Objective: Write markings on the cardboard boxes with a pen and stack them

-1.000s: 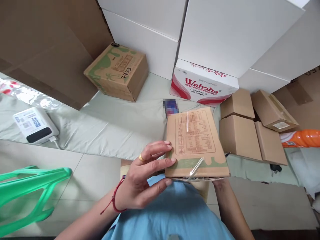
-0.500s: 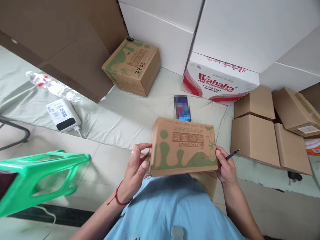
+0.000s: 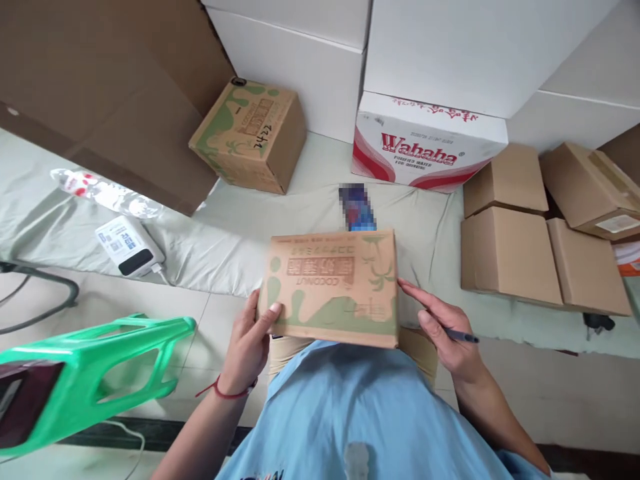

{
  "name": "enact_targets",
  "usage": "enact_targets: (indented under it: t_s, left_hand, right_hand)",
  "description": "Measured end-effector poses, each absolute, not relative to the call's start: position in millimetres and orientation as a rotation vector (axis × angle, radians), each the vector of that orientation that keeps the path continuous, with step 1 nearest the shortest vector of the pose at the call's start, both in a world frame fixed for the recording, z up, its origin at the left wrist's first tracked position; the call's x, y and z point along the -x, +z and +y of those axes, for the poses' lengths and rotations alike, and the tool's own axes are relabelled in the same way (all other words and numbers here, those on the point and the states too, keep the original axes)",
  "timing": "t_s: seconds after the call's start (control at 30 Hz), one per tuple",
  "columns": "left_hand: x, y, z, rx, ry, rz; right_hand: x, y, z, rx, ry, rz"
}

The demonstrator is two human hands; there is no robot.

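Note:
A cardboard box with green print and the word COCONUT upside down is held up before my blue shirt. My left hand grips its left end, thumb on the printed face and fingers behind the edge. At the box's right edge, my right hand reaches with its index finger stretched to the side. A dark pen is tucked in that hand between thumb and fingers. Just beyond the box a phone with a blurred screen lies on the cloth.
A similar box marked 2422 sits at the back. Right of it stands a white Wahaba carton, then several plain brown boxes. Leftward are a plastic bottle, a white device and a green stool.
The box has shifted left relative to my body. My left hand has closed onto its end, while my right hand has loosened and the pen now points back toward the right.

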State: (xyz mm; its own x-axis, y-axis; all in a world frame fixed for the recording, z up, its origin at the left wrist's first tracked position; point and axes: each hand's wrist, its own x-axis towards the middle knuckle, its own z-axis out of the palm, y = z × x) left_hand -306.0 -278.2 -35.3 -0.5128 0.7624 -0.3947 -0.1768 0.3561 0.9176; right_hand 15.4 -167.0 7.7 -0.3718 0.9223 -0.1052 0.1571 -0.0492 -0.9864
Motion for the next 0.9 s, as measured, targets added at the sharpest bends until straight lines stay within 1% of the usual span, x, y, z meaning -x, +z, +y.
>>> enact_targets:
  t_s: [0.17,0.3,0.37,0.7,0.8,0.9]
  left_hand:
    - [313.2,-36.7,-277.0,-0.125,1.366,1.614]
    - [313.3,-40.6,-280.4,0.000,1.422,1.591]
    - [311.1,-41.0,-281.2,0.008,1.420,1.570]
    - [321.3,-30.3,-267.6,-0.073,1.391,1.626]
    - [330.2,-25.6,-268.4,-0.081,1.429,1.628]
    - [329.3,-20.9,-270.1,-0.194,1.449,1.608]
  right_hand:
    - [-2.0,36.3,-171.9,0.955,1.382,-1.864]
    - [1.9,37.4,-170.5,0.677,1.184,-2.055]
    - [-0.3,36.6,-170.4,0.621,1.133,-2.096]
    - [-18.2,43.1,-170.9,0.716,1.010,-2.139]
    - [-29.6,46.8,-166.8,0.849,1.003,-2.065]
    - [-44.7,40.9,-159.6,1.009,1.072,-1.959]
